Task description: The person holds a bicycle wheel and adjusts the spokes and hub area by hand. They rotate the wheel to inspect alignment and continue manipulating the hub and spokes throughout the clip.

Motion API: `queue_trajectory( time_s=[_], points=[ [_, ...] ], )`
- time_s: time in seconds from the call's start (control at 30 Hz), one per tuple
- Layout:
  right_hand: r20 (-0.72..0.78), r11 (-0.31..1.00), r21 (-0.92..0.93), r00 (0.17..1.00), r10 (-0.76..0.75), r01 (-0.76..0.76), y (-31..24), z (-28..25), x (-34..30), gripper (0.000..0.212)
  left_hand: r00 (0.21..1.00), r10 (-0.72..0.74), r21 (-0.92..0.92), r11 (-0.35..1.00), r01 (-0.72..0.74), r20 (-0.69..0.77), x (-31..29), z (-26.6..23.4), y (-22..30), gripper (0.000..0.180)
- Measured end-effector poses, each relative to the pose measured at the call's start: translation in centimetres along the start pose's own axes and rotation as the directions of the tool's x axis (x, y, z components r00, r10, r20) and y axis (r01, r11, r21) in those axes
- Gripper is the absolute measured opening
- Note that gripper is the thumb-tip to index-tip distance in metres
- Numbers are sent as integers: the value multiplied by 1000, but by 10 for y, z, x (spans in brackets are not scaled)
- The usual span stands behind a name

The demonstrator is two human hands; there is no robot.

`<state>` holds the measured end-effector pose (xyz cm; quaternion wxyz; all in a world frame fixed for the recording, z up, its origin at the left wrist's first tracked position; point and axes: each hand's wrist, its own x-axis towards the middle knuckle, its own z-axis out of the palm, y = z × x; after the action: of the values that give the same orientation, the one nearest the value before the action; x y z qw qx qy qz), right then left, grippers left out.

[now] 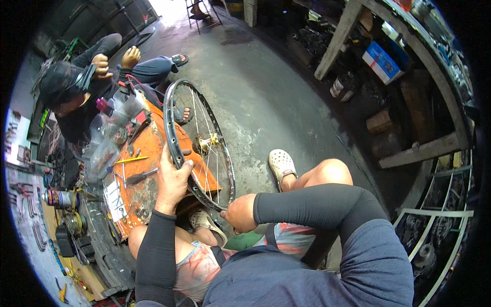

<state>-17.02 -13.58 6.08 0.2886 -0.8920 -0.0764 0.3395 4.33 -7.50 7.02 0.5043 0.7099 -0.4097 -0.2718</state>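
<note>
Open room lies above the floor point(250, 102) ahead and right of the upright wheel point(208, 141); leftward, plastic containers point(106, 148) and a screwdriver point(136, 178) obstruct a low pass across the orange worktop point(146, 194).

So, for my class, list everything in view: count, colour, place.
Bicycle wheel: one, black and gold, centre
Table: one, orange, left of wheel
Screwdriver: one, dark-handled, on table
Slim stick: one, yellow, on table
Containers: several, clear, table's far left
Co-worker: one, dark clothing, upper left
Box: one, blue and white, upper right
Rack: one, pale, lower right
Clogs: two, cream, near centre
Sleeves: two, black, below centre
Left hand: one, bare, on wheel's left
Right hand: one, bare, on wheel's near edge
</note>
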Motion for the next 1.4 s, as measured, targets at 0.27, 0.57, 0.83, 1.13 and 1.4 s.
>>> queue_trajectory(
  time_s=[0.27, 0.57, 0.83, 1.13, 1.4],
  points=[
    [-184, 996, -35, 980, 72, -80, 6, -10, -9, 71, 993, -85, 55, 995, 80, 78, 3, -4, 11, 70],
    [-172, 995, 0, 980, 97, -98, 10, -16, -17, 70, 998, -37, 114, 993, 30, 60, 0, 7, 15, 70],
    [-181, 996, 1, 979, 90, -91, 11, -13, -13, 68, 996, -55, 164, 986, 42, 71, -6, 9, 28, 62],
    [-163, 996, -17, 983, 83, -87, 14, -13, -8, 67, 998, 10, 95, 995, -16, 66, -5, 6, 10, 75],
    [-168, 993, -37, 980, 108, -116, 12, -13, -10, 67, 997, 23, 135, 990, -32, 69, -5, 6, 15, 75]
  ],
)
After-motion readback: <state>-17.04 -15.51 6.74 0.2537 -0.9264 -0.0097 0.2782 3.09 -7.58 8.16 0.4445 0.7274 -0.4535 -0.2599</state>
